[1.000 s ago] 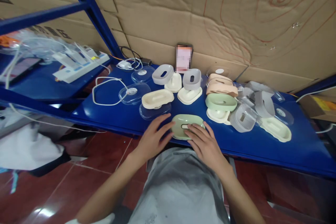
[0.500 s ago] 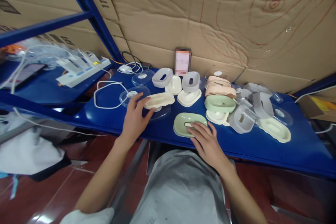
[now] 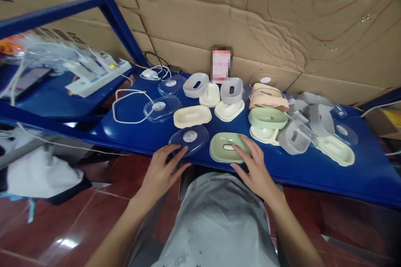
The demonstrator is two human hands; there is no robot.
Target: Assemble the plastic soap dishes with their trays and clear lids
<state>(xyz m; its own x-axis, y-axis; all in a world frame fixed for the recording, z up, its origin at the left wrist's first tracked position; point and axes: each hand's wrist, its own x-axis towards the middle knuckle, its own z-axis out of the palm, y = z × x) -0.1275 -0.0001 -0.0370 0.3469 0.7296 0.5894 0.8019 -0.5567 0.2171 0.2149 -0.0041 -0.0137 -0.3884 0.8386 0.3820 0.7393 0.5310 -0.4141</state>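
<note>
My left hand (image 3: 163, 168), fingers spread and nothing in it, is at the table's front edge. Its fingertips reach the near edge of a clear oval plastic lid (image 3: 202, 134) with a round sticker; whether they press on it I cannot tell. A shallow pale green dish (image 3: 219, 150) with a slot in its middle lies to the right of that lid. Over the dish's right end rests my right hand (image 3: 254, 167), fingers apart, thumb by the front rim. Behind the lid is a cream oval tray (image 3: 192, 116), untouched.
Grey slotted boxes (image 3: 196, 85) and cream bases (image 3: 229, 110) stand farther back. At right are stacked peach pieces (image 3: 269, 102), a green box (image 3: 267, 119) and a clear-covered grey box (image 3: 294, 137). A phone (image 3: 221, 64) leans against the cardboard; a white cable (image 3: 114, 110) lies left.
My left hand has left the cream tray, now flat on the table, and come back toward me to the clear lid. My right fingers have shifted toward the green dish's right end.
</note>
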